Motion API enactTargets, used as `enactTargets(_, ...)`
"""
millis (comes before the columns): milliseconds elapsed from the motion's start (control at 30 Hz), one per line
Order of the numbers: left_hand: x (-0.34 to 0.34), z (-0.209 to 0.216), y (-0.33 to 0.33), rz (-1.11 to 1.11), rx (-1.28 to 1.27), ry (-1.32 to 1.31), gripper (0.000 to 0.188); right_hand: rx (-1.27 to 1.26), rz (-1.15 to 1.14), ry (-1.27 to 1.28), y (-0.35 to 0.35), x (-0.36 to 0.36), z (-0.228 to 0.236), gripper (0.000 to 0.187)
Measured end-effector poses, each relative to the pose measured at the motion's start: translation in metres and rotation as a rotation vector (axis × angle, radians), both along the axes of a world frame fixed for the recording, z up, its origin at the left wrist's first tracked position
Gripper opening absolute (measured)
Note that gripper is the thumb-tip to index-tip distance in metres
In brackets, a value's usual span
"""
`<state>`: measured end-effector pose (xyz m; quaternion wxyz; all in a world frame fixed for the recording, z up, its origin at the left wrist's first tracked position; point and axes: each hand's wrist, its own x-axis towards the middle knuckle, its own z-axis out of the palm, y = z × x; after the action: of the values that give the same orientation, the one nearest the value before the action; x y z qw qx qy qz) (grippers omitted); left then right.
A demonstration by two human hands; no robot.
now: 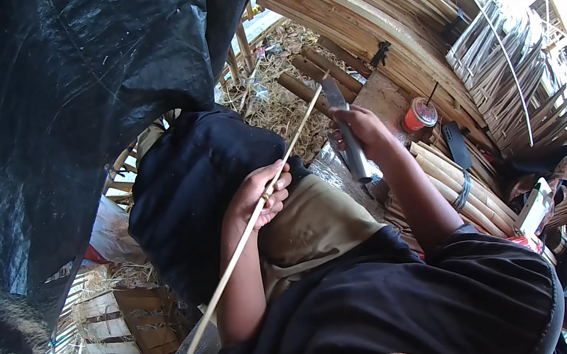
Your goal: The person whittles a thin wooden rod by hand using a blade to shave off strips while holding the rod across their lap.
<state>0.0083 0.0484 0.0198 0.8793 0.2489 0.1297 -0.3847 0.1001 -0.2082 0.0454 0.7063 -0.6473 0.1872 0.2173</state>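
Note:
A long, thin, pale bamboo strip (222,282) runs slantwise from the lower left up to the middle. My left hand (258,195) is closed around it over my lap, fingers curled. In my right hand (361,127) is a knife (335,93) with a broad flat blade and a long grey handle. The blade points up and lies beside the far tip of the strip; whether they touch I cannot tell. Dark cloth (203,191) covers one of my legs, and tan trousers (312,229) show beside it.
A black plastic sheet (82,68) hangs at the left. Shavings (260,109) litter the ground ahead. To the right are a red cup (418,115), a dark phone (457,145), tied bamboo pieces (463,187), stacked planks (362,19) and a heap of thin strips (515,71).

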Motion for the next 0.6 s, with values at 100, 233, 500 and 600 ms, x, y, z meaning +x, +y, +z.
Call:
enactTargets(100, -0.003, 0.008, 0.005, 0.003, -0.046, 0.022, 0.022, 0.05, -0.062, 0.05, -0.013, 0.004, 0.013, 0.027)
enactTargets(233, -0.007, 0.02, 0.011, 0.006, -0.133, 0.015, 0.023, 0.021, -0.121, 0.166, -0.051, 0.022, -0.005, 0.038)
enactTargets(500, -0.03, 0.041, 0.015, 0.106, -0.172, 0.116, 0.027, 0.255, -0.303, 0.086, -0.078, 0.04, -0.013, 0.024)
enactTargets(600, -0.031, 0.037, 0.017, 0.124, -0.184, 0.103, 0.027, 0.261, -0.272, 0.066, -0.064, 0.034, -0.005, 0.023)
